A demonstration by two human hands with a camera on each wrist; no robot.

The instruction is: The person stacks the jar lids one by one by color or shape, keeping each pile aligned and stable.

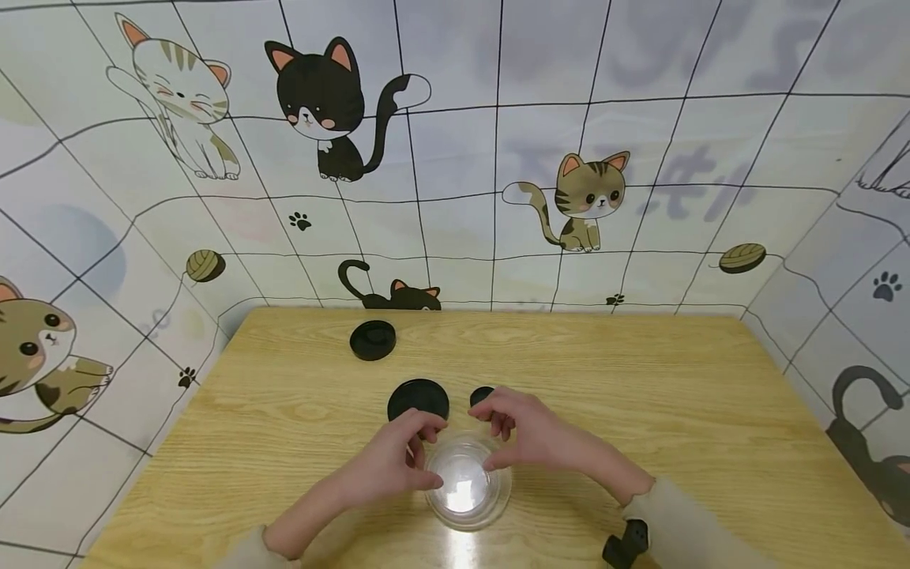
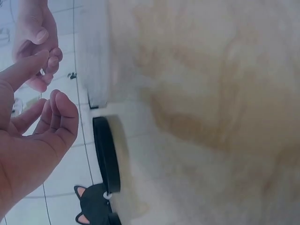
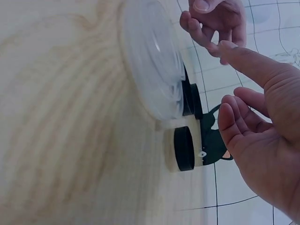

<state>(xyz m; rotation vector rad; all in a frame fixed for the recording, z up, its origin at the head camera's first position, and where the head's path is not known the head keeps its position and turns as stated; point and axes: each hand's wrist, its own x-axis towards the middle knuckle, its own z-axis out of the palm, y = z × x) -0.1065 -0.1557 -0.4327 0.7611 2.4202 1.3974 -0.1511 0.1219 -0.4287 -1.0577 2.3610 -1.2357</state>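
Note:
Clear round nested containers (image 1: pixel 464 518) sit on the table at the front middle, seen edge-on in the right wrist view as transparent rims (image 3: pixel 150 61). Over their left side hovers my left hand (image 1: pixel 391 462), thumb and fingers loosely curved around nothing. My right hand (image 1: pixel 529 431) hangs over their right side in a mirrored pose, also holding nothing. Just behind lie a large round black lid (image 1: pixel 418 399), partly covered by the left fingers, and a small round black lid (image 1: pixel 481 395), partly hidden by the right hand.
Another black lid (image 1: pixel 373 340) lies farther back on the left of the wooden table (image 1: pixel 604 363). Walls printed with cartoon cats (image 1: pixel 320 103) enclose the table at the back and sides. A black strap device (image 1: pixel 627 543) sits on the right wrist.

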